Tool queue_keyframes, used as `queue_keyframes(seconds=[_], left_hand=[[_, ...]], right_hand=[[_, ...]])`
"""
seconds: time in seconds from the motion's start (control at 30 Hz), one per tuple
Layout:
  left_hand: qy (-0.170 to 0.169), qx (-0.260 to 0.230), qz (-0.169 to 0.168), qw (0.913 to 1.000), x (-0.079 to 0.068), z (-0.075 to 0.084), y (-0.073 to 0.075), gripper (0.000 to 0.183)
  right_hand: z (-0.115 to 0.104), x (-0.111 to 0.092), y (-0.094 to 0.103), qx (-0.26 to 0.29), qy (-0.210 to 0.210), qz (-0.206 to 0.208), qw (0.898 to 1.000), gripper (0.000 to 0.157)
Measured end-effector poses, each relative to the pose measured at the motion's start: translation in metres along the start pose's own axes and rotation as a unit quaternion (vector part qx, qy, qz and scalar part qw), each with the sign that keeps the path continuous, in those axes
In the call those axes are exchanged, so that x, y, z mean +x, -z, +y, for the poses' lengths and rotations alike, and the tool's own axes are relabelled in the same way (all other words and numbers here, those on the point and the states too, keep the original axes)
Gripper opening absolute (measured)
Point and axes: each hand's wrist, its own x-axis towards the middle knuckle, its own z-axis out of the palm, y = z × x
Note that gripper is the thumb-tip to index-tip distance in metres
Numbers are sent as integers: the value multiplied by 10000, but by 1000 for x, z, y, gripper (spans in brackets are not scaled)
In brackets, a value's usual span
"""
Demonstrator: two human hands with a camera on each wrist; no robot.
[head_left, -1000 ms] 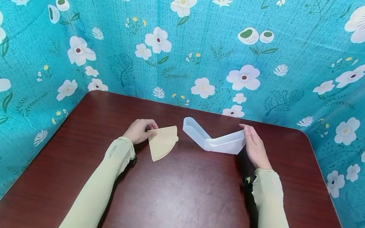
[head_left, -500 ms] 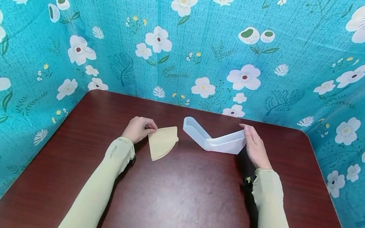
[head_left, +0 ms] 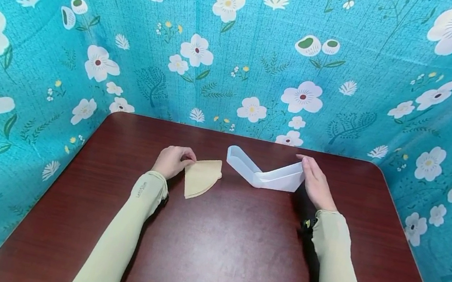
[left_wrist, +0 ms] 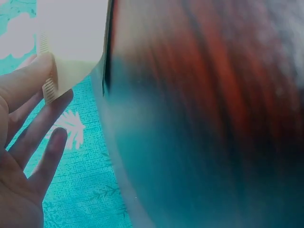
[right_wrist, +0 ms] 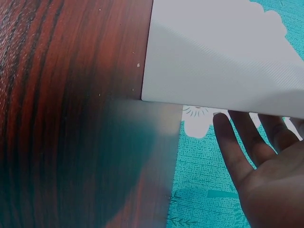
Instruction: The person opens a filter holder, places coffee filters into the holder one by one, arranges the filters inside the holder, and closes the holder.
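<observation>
My left hand (head_left: 171, 162) pinches the top left corner of several stacked cone coffee filters (head_left: 202, 180), tan and fan-shaped. In the left wrist view the crimped seam of the coffee filters (left_wrist: 78, 42) lies between thumb and fingers, with the other fingers spread. To their right stands a white V-shaped holder (head_left: 279, 181), its hollow facing up. My right hand (head_left: 317, 182) rests with straight fingers against the holder's right end. In the right wrist view the fingers touch the edge of the white holder (right_wrist: 213, 61); the thumb is not visible there.
Both hands work over a dark red wooden table (head_left: 212, 257), toward its far edge. A turquoise flowered cloth (head_left: 231, 53) hangs behind the table and along both sides.
The coffee filters in my left hand have turned slightly, their lower tip swinging a little left. The right hand and the white holder have stayed in place.
</observation>
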Motion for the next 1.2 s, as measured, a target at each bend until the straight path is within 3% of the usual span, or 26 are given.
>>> queue_keyframes(seconds=[0.17,0.3,0.43,0.63,0.8,0.9,1.03,1.2], left_hand=[[-166,-615,57,9980,-1,0,1,4],[-385,-1257,209,9911,-1,3,7,4],[-574,-1596,389,9847,0,13,18,6],[-901,-1510,846,9808,2,33,41,6],[-1242,-1320,1282,9751,2,49,60,8],[-1382,-1252,1468,9714,2,59,68,10],[-1555,-1311,1540,9669,2,76,76,21],[-1933,-1376,1491,9599,5,99,80,30]], right_hand=[[0,0,0,-37,-3,-12,10000,58],[-1,0,0,-12,25,5,10000,58],[-1,0,1,29,56,147,9999,62],[-16,-1,5,-105,422,753,9962,54],[-41,-3,8,-292,1022,1467,9834,41],[-58,-5,7,-439,1404,1669,9749,36],[-81,-5,2,-606,1856,1573,9681,32],[-111,-1,-11,-642,2171,1107,9677,34]])
